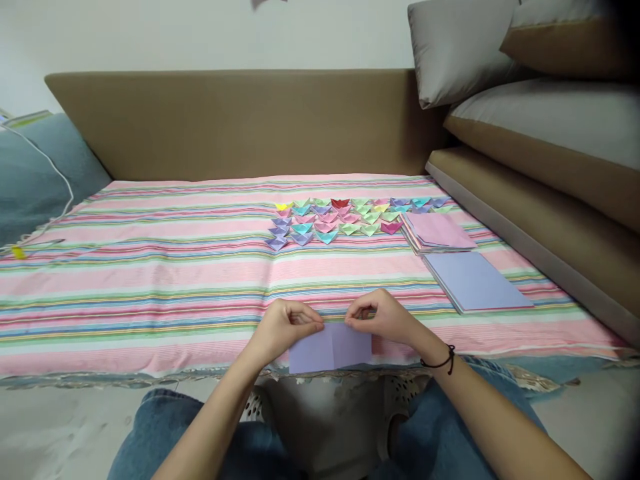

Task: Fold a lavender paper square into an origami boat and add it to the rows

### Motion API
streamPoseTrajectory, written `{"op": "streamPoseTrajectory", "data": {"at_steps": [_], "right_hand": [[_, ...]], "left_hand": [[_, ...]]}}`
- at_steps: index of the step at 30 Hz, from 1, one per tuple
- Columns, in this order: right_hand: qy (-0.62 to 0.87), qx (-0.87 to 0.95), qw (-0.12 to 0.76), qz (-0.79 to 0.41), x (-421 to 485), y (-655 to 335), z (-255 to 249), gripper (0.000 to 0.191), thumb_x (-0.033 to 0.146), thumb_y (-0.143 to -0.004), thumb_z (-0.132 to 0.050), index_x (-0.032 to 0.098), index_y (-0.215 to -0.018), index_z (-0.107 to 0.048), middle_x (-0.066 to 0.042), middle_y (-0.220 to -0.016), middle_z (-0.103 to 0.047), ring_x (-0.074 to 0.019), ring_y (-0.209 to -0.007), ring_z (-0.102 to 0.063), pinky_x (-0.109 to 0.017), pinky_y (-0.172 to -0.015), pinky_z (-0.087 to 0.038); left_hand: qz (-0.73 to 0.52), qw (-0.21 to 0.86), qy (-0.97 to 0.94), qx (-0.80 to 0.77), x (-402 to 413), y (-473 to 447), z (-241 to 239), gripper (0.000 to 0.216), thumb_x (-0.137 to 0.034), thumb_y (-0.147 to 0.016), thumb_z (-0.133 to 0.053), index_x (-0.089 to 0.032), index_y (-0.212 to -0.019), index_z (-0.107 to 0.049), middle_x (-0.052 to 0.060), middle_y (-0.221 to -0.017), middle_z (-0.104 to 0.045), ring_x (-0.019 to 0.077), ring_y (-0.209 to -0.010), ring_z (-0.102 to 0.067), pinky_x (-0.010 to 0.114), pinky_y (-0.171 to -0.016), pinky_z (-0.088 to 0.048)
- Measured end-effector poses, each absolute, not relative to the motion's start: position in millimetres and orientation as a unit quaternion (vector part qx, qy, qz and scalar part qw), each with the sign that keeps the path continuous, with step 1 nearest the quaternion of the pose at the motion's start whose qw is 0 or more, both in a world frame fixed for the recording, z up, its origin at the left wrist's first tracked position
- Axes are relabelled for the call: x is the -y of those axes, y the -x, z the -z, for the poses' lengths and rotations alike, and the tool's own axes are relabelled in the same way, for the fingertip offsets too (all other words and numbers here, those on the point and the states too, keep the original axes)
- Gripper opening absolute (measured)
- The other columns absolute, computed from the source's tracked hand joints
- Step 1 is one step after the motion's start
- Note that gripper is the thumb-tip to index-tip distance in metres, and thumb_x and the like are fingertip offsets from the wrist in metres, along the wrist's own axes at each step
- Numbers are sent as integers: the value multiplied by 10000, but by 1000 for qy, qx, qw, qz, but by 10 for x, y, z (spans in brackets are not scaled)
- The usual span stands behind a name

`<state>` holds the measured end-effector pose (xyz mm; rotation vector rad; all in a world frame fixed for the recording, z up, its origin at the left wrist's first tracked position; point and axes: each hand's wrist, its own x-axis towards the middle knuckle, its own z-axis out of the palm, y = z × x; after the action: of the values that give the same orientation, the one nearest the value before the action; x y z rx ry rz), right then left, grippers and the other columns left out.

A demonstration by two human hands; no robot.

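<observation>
Purple sheet by the front edge

Folded papers crowd twelve o'clock; pink stack at one, lilac stack at two, cushions beyond. Left hand and right hand pinch the sheet's top edge. Striped cloth stretches wide toward ten, ending at six.

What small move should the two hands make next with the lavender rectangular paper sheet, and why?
Probably fold one upper corner of the lavender rectangular paper sheet down to its middle crease: that crease shows clearly, and the left hand and right hand both pinch its upper edge.
</observation>
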<state>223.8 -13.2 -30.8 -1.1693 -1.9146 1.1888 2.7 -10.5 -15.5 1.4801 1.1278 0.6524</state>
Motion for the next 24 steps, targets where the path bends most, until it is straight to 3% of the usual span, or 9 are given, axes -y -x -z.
{"op": "streamPoseTrajectory", "data": {"at_steps": [12,16,24], "right_hand": [[424,733,256,-467,151,-2263,290,106,195,-706,-604,143,-656,-682,-15,-604,-623,-113,-554,-521,-222,-524,-413],[413,738,243,-476,148,-2262,308,103,165,-692,-593,141,-654,-685,-12,-605,-617,-112,-566,-522,-215,-532,-413],[461,692,284,-478,71,-2499,213,102,219,-698,-627,136,-659,-671,-25,-620,-643,-124,-586,-558,-227,-561,-428]], "left_hand": [[-163,559,-686,-436,103,-24,244,351,-242,-640,-716,-163,-975,-644,8,-691,-693,141,-610,-638,221,-544,-459],[-179,600,-652,-427,125,-87,266,312,-225,-663,-696,-156,-959,-623,15,-689,-701,153,-654,-656,239,-597,-475],[-246,598,-616,-450,36,117,203,272,-221,-641,-741,-154,-860,-597,-34,-564,-638,100,-549,-574,213,-576,-432]]}}
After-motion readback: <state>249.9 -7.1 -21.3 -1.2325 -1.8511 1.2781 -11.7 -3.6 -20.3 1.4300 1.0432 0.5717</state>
